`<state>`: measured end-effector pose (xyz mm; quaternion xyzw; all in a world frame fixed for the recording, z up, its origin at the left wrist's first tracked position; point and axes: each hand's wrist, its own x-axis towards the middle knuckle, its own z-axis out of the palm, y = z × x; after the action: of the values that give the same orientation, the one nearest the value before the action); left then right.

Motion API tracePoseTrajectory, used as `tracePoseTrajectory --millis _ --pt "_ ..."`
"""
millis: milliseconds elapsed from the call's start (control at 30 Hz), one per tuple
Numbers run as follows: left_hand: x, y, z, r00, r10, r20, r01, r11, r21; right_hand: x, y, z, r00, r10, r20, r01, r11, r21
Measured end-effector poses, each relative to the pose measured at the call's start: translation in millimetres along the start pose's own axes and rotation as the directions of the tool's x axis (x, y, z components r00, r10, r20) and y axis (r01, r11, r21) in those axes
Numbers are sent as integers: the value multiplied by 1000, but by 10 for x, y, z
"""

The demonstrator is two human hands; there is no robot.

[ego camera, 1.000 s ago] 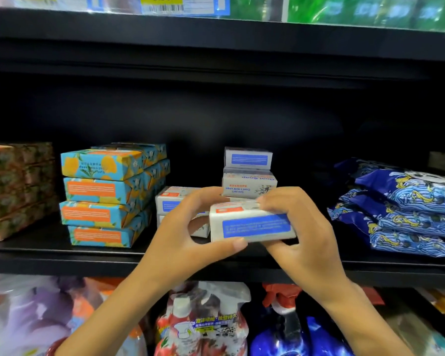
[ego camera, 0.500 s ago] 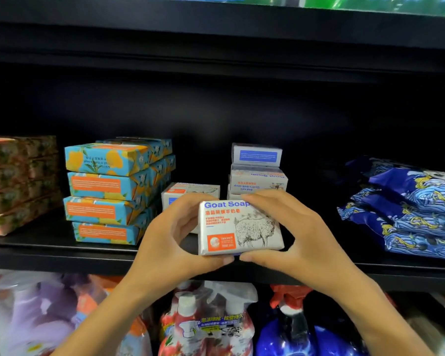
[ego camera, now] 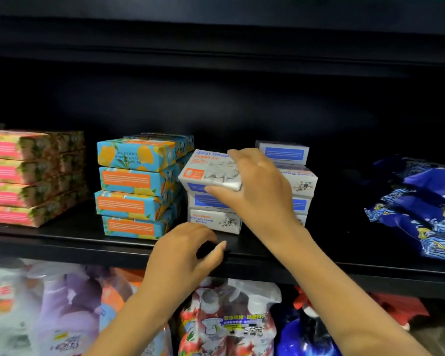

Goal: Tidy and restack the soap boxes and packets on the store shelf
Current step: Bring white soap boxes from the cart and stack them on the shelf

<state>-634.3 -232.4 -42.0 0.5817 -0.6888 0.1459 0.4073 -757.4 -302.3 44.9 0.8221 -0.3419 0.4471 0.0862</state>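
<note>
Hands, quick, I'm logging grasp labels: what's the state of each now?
Left hand: open, holds nothing.
Right hand: grips the Goat Soap box.

R grip (ego camera: 260, 191) holds soap box (ego camera: 208, 173) over stack (ego camera: 213, 220).

Head view, close, facing shelf (ego camera: 62, 242) — slightly downward

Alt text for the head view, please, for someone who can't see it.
The right hand grips a white Goat Soap box, tilted, over a stack of two white boxes on a black shelf, while the left hand hovers empty by the shelf edge. Blue-and-orange boxes stand stacked to the left, blue packets lie to the right.
</note>
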Motion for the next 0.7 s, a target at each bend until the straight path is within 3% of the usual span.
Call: tracePoseTrajectory --millis 133,300,500,633,700 --pt "-4 2 -19 1000 -11 28 11 1000 -12 103 -20 131 991 -5 135 9 1000 -29" --pt "-1 0 -22 1000 -10 24 10 1000 -17 83 -53 163 997 -79 -8 75 971 -228" --pt "6 13 2 999 -30 29 30 999 -17 71 17 172 992 -127 25 129 947 -294" --pt "-1 15 4 999 -32 16 32 999 -6 -56 255 -64 970 -112 -218 73 981 -179" --pt "15 37 8 1000 -15 16 15 1000 14 -115 531 -216 971 -88 -220 44 979 -197"
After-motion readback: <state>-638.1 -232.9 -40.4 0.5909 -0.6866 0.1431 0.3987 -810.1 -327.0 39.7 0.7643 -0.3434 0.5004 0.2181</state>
